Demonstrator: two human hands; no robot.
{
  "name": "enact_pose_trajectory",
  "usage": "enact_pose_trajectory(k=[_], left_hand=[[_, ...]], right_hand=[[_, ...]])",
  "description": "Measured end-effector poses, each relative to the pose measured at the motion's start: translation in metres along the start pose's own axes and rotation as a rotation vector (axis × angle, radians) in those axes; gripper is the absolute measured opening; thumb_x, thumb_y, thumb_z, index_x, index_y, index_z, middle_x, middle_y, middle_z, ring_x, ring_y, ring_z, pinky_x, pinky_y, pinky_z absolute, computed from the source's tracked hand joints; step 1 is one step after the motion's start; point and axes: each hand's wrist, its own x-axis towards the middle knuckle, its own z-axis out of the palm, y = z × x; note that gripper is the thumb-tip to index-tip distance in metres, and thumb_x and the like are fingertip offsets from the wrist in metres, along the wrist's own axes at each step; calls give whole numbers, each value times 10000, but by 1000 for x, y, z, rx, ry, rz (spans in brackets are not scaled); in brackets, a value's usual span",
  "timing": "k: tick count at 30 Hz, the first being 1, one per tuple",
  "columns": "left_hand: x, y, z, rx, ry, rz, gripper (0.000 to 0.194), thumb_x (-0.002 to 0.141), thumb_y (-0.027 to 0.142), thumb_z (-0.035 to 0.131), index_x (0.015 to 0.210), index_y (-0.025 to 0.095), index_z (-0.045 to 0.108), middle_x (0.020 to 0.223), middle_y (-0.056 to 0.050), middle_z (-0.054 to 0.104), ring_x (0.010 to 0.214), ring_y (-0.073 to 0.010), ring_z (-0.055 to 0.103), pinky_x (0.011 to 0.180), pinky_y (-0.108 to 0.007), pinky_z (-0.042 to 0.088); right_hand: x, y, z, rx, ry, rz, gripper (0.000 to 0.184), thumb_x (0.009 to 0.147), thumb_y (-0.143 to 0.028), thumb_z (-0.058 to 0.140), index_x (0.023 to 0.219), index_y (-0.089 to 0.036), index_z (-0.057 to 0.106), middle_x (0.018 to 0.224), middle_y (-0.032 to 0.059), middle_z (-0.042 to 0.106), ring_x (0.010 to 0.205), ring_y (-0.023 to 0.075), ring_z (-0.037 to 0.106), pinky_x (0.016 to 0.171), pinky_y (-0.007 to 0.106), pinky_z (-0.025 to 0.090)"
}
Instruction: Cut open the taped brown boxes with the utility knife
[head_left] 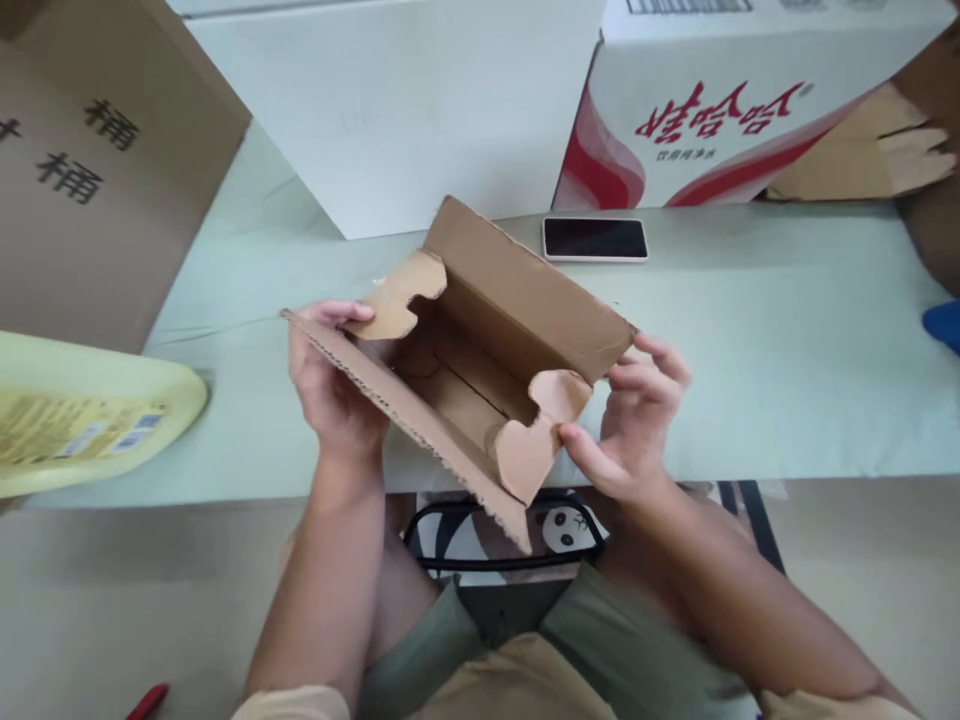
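Note:
An open brown cardboard box (525, 290) is held tilted between both hands, over the front edge of the table. Its flaps stand out, two of them with notched, rounded cut-outs, and the part of its inside in view shows only bare cardboard. My left hand (337, 380) grips the box's left end, with the thumb on the notched flap and the other fingers partly hidden behind a long flap. At the right end, my right hand (630, 420) pinches the box between thumb and fingers near the corner.
Behind the box stand a plain white carton (420, 110) and a red-and-white printed carton (705, 120). A phone (595, 239) lies before them on the green-covered table (765, 380). At left are a large brown carton (97, 180) and a yellow bottle (97, 415). Cut cardboard (855, 150) lies right.

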Motion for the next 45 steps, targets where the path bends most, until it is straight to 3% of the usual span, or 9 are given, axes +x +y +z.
enact_pose_trajectory(k=[3,5,8,11,14,21,32,39,45], left_hand=[[-11,-3,4,95,-9,37,370,874,611,749,912,245,708,908,-35,642,901,-217,612,981,-369,523],[-17,-6,6,117,-7,51,387,886,630,750,917,248,698,909,-23,629,881,-198,604,958,-353,526],[-23,-13,5,150,0,65,432,921,656,712,1012,233,716,950,-22,651,893,-175,623,942,-336,534],[-26,-19,-2,190,-49,26,537,905,710,704,1189,254,702,1085,-43,689,1009,-203,683,1001,-372,549],[-24,-24,-11,217,-120,-16,564,900,698,722,1295,299,668,1248,-55,692,1168,-253,702,1104,-438,539],[-15,-28,-16,214,-237,37,542,893,677,743,1337,378,659,1376,-33,677,1397,-340,618,1260,-575,442],[-23,-31,-17,201,-303,92,413,1033,590,576,1384,383,642,1459,-20,663,1437,-318,600,1260,-553,460],[-26,-33,-15,195,-257,29,514,1017,668,543,1425,356,556,1472,-61,630,1403,-319,617,1194,-514,509],[-28,-23,-8,217,-192,-69,529,978,723,567,1317,318,590,1408,-79,656,1352,-311,645,1161,-493,526]], right_hand=[[-5,-7,-7,182,-65,136,871,880,-426,773,1582,-455,258,1496,95,487,1284,294,599,1036,526,559],[-6,-10,-12,278,-151,232,931,925,-388,744,1636,-455,146,1409,86,594,1268,280,639,1061,527,569],[-7,-10,-16,333,-235,300,789,966,-349,707,1622,-426,276,1451,84,619,1359,289,623,1131,530,552],[-6,-7,-15,318,-272,216,502,998,-336,648,1485,-371,529,1514,69,602,1443,304,573,1219,547,485],[-4,-4,-10,288,-262,125,356,1003,-405,611,1350,-335,648,1464,67,638,1386,323,610,1185,569,506],[-10,3,0,274,-172,62,331,970,-504,567,1177,-289,710,1416,80,644,1307,352,632,1129,607,522],[-7,11,10,219,-80,-32,325,952,-548,550,1103,-294,684,1245,67,679,1141,300,677,1021,555,575],[-9,17,16,318,-29,-44,469,966,-632,533,1333,-358,636,1296,47,695,1111,261,682,949,483,601],[-6,6,5,228,-124,37,442,1002,-672,458,1153,-344,712,1257,68,688,1116,301,674,956,529,581]])
